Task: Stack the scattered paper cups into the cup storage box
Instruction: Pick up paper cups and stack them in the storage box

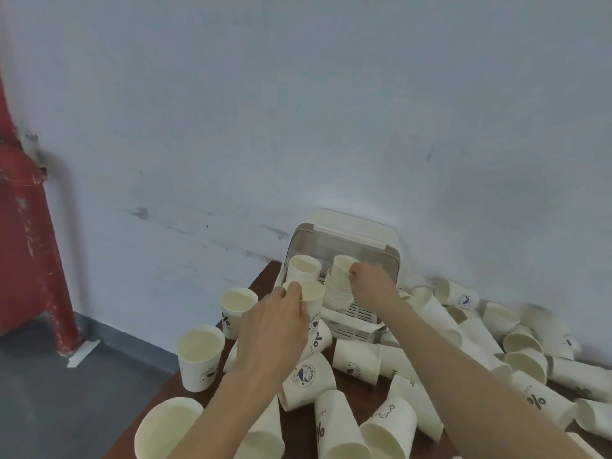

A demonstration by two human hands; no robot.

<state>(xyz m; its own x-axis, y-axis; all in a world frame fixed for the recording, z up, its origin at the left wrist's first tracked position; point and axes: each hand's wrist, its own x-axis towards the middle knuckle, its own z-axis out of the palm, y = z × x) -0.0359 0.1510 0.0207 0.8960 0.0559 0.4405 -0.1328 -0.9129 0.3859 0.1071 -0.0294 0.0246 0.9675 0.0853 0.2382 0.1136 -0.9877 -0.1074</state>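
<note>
Head view. Two bare forearms enter from the lower edge of the frame, each ending in a bare hand: the left hand (275,329) and the right hand (372,283). No sleeve, cuff or glove covers either arm along its visible length; both are uncovered from the frame edge to the fingertips. Neither wrist carries a watch, band or bracelet, and no ring can be seen on the visible fingers. The knuckles and backs of both hands face the camera. Fingernails are too small and blurred to describe.
</note>
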